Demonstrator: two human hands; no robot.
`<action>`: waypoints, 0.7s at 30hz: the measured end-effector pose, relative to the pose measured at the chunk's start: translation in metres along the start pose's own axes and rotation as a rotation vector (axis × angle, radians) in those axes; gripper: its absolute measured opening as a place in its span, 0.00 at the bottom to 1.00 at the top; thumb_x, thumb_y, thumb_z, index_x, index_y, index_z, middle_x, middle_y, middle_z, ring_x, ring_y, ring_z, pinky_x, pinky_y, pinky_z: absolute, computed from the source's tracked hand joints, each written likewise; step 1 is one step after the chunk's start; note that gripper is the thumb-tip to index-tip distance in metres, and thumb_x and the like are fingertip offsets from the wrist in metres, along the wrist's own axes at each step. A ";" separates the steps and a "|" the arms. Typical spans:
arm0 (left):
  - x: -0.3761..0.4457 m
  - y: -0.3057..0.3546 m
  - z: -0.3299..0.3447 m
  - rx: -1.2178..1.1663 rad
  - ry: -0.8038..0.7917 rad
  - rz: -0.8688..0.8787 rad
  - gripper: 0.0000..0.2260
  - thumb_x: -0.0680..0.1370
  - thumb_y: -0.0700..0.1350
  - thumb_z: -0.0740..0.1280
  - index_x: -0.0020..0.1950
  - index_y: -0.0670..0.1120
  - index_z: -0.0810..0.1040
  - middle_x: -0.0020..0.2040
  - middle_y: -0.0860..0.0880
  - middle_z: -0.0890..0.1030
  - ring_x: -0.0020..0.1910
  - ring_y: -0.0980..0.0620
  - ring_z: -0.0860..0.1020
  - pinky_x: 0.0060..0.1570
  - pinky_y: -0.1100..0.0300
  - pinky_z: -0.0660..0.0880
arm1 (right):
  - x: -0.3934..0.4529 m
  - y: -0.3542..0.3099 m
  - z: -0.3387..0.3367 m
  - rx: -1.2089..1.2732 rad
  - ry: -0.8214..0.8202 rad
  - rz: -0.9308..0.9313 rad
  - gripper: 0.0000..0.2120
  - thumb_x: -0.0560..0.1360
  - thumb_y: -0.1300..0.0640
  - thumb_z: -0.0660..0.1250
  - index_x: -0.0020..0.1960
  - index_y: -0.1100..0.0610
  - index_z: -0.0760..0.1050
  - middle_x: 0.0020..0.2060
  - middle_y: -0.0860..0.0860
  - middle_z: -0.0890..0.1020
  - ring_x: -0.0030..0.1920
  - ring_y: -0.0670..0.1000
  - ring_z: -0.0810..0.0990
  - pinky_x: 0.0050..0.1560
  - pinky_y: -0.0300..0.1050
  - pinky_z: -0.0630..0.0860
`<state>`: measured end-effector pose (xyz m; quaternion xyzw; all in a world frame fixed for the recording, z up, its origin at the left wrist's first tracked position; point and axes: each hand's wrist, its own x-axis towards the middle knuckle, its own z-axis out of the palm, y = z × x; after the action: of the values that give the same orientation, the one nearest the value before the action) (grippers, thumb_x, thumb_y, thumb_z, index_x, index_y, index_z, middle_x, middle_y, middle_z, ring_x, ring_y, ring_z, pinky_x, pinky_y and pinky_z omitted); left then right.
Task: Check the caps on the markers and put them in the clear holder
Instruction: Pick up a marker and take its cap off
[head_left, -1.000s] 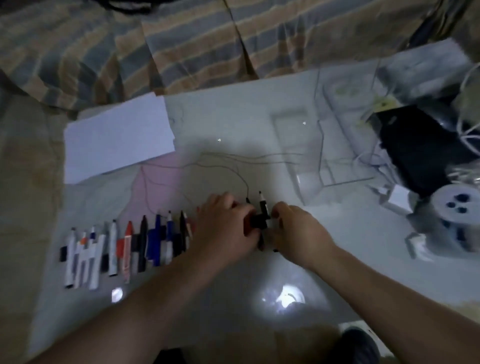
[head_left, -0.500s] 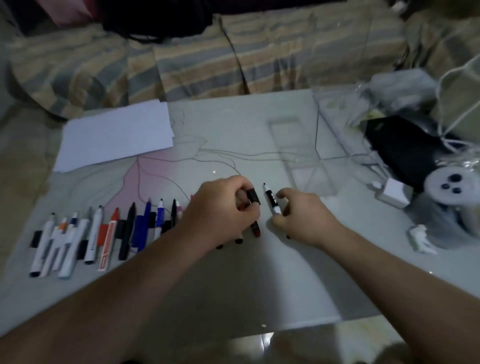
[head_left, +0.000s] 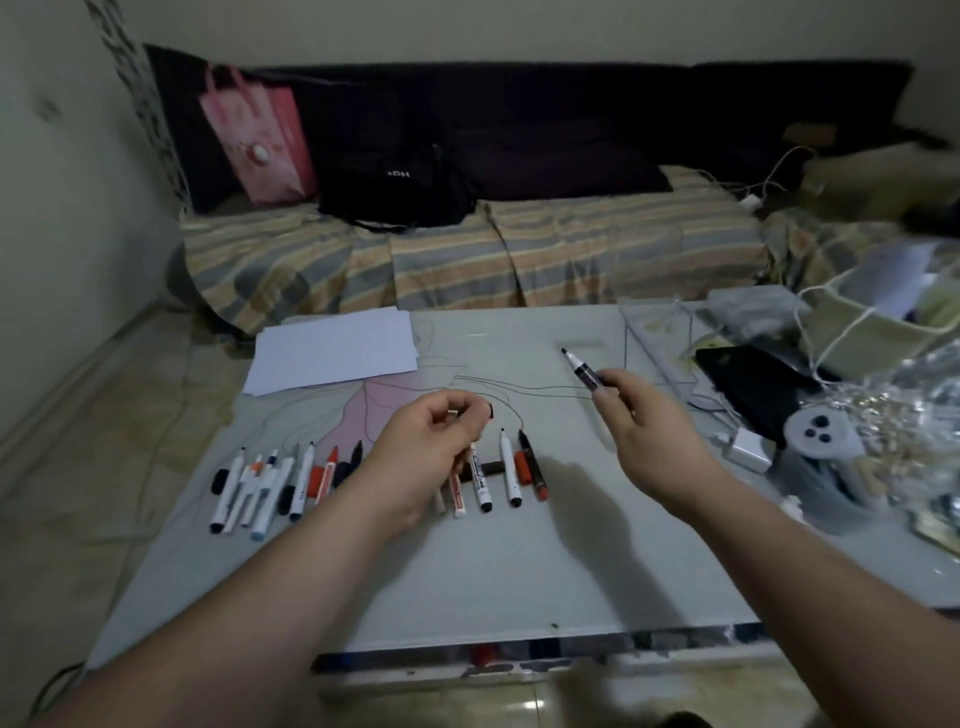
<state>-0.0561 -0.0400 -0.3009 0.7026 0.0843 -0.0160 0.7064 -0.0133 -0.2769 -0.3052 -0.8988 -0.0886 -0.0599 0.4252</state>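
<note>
Glossy grey tabletop, lower centre. Row of slim plastic markers, centre-left, many uncapped. Left hand: grip curled round a dark cap. Right hand: grip pinching one marker, tip bare. Recap squarely, press firmly. Clear holder, faint, upper right.

A dark marker is raised above the table, its bare tip pointing up and to the far left, uncapped. Its black cap sits to the left of it, apart from the marker. A row of markers lies on the near left of the table, side by side, tips pointing far, in white, blue, red and black, several uncapped with caps beside them. More markers lie near the middle. The clear holder stands on the far right, hard to make out.
</note>
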 end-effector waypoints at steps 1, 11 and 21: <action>0.000 0.002 0.002 0.010 0.003 0.001 0.05 0.82 0.45 0.69 0.53 0.46 0.84 0.36 0.51 0.79 0.33 0.53 0.72 0.34 0.63 0.71 | -0.004 -0.001 -0.004 -0.037 0.030 -0.039 0.07 0.84 0.49 0.59 0.56 0.46 0.75 0.38 0.47 0.78 0.38 0.49 0.75 0.38 0.49 0.71; 0.014 0.000 0.006 -0.387 -0.054 -0.119 0.13 0.85 0.33 0.57 0.58 0.44 0.79 0.53 0.44 0.86 0.38 0.53 0.81 0.45 0.59 0.77 | -0.003 -0.022 -0.009 -0.707 0.017 -0.372 0.21 0.79 0.32 0.48 0.60 0.38 0.74 0.43 0.44 0.77 0.48 0.51 0.78 0.45 0.49 0.69; 0.043 -0.015 0.006 -0.128 -0.003 0.018 0.13 0.84 0.33 0.60 0.56 0.46 0.82 0.48 0.48 0.87 0.43 0.51 0.81 0.50 0.54 0.78 | 0.022 -0.013 0.027 -0.587 0.067 -0.385 0.21 0.79 0.32 0.48 0.56 0.39 0.76 0.36 0.45 0.73 0.41 0.52 0.77 0.42 0.50 0.73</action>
<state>-0.0156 -0.0418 -0.3217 0.6565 0.0779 -0.0053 0.7502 0.0064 -0.2456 -0.3087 -0.9470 -0.2214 -0.1915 0.1322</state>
